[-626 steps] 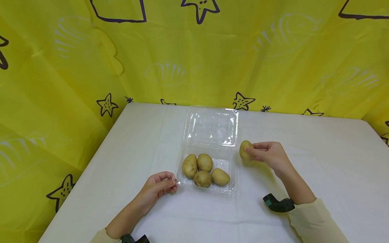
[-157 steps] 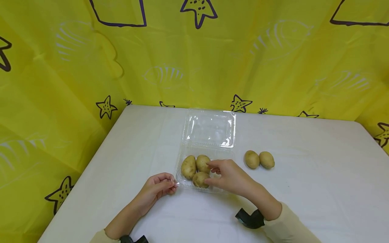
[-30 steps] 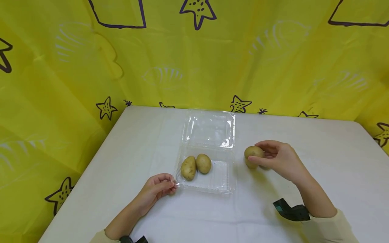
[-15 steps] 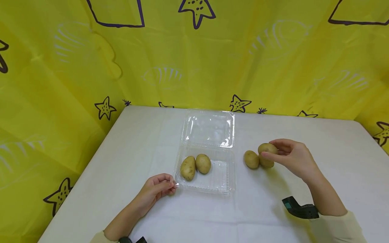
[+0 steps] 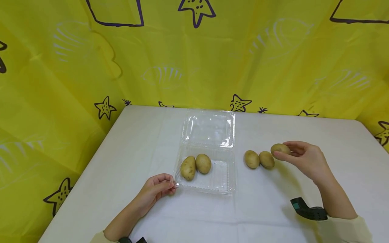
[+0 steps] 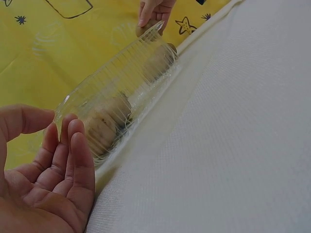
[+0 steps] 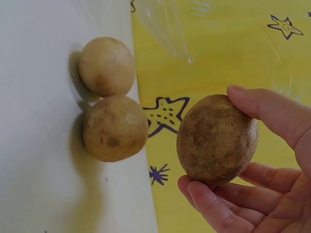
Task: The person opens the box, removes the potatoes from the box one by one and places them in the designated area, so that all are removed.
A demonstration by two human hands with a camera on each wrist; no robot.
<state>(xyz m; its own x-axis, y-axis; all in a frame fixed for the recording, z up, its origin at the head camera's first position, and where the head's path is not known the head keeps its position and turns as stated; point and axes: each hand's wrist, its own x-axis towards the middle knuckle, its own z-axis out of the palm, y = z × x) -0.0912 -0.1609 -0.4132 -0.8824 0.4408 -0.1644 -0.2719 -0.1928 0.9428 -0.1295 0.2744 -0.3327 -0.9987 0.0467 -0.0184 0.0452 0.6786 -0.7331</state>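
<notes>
My right hand (image 5: 307, 158) grips a potato (image 7: 216, 141) between thumb and fingers, held above the table in the right wrist view. Just left of it, two potatoes (image 5: 252, 159) lie side by side on the cloth. With thumb and fingertips my left hand (image 5: 159, 187) pinches the front left corner of a clear plastic clamshell box (image 5: 225, 189). Its lid (image 5: 209, 130) lies folded back behind the base. Two more potatoes (image 5: 203, 164) sit in the left half of the base. In the left wrist view, the pinched rim (image 6: 60, 109) shows between thumb and fingertips.
A white cloth (image 5: 194, 216) covers the table. Behind it and to the left hangs a yellow curtain (image 5: 182, 50) with starfish and fish drawings. Dark straps with devices (image 5: 308, 209) sit on both wrists.
My right hand has carried the potato from the box rightward, passing over the two on the cloth to their right. Earlier, the box held more potatoes. The left hand stays at the corner.
</notes>
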